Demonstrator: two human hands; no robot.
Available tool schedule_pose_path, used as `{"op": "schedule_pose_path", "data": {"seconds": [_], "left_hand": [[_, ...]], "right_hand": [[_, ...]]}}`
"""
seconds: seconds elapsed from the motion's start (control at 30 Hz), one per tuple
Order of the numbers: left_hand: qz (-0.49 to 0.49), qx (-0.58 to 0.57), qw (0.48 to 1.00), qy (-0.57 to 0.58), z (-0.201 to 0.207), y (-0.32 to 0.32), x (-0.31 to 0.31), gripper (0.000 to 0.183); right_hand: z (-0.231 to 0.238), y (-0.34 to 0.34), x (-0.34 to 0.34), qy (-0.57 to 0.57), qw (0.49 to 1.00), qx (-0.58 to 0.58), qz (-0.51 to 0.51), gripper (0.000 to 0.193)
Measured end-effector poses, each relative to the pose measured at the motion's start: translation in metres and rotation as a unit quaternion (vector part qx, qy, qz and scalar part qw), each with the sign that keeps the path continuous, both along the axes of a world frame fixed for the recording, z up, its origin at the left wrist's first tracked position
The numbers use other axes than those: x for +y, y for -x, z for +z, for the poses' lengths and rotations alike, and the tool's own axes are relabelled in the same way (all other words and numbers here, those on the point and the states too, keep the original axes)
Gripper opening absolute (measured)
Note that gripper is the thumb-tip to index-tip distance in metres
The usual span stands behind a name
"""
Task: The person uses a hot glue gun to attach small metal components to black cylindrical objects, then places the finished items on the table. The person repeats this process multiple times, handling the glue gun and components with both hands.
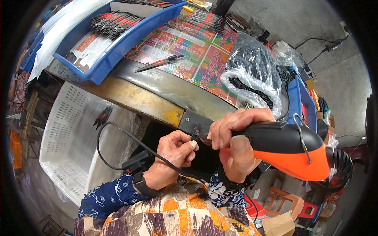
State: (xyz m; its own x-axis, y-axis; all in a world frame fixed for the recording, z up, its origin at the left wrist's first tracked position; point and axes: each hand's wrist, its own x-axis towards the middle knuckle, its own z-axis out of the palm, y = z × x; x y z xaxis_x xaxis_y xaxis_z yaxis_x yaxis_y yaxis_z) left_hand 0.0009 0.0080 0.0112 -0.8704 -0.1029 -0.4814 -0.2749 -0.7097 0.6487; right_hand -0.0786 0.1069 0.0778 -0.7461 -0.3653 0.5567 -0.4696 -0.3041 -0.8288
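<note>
My right hand [240, 137] is wrapped round the front of an orange-and-black electric screwdriver [291, 151] with a wire hanging hook and a coiled cord. Its tip points left and is hidden behind my fingers. Close to that tip, at the table's front edge, my left hand [173, 155] pinches a small dark piece with a bit of red [195, 135]; most of it is covered by the fingers. A metal block [189, 120] is fixed to the edge just beyond. On the table lies a slim black-and-red two-legged piece [159, 63], like a drawing compass.
A blue tray [94, 72] of similar slim pieces stands at the far left, and more lie at the back [204, 19]. An open plastic bag [252, 63] of dark parts sits at right. A white crate [65, 129] is below left. A black cable [130, 137] loops past my left wrist.
</note>
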Motion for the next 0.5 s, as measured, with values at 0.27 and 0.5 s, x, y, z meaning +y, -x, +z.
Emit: {"op": "schedule_pose_path", "data": {"seconds": [0.27,0.5], "left_hand": [[-0.009,0.008,1.0,0.0,-0.003,0.0,-0.001,0.011],[-0.011,0.009,1.0,-0.006,-0.006,-0.001,-0.003,0.011]], "right_hand": [[0.005,-0.007,0.003,0.003,0.995,-0.084,0.044,0.055],[0.01,0.003,0.008,-0.03,0.996,-0.004,0.09,0.051]]}}
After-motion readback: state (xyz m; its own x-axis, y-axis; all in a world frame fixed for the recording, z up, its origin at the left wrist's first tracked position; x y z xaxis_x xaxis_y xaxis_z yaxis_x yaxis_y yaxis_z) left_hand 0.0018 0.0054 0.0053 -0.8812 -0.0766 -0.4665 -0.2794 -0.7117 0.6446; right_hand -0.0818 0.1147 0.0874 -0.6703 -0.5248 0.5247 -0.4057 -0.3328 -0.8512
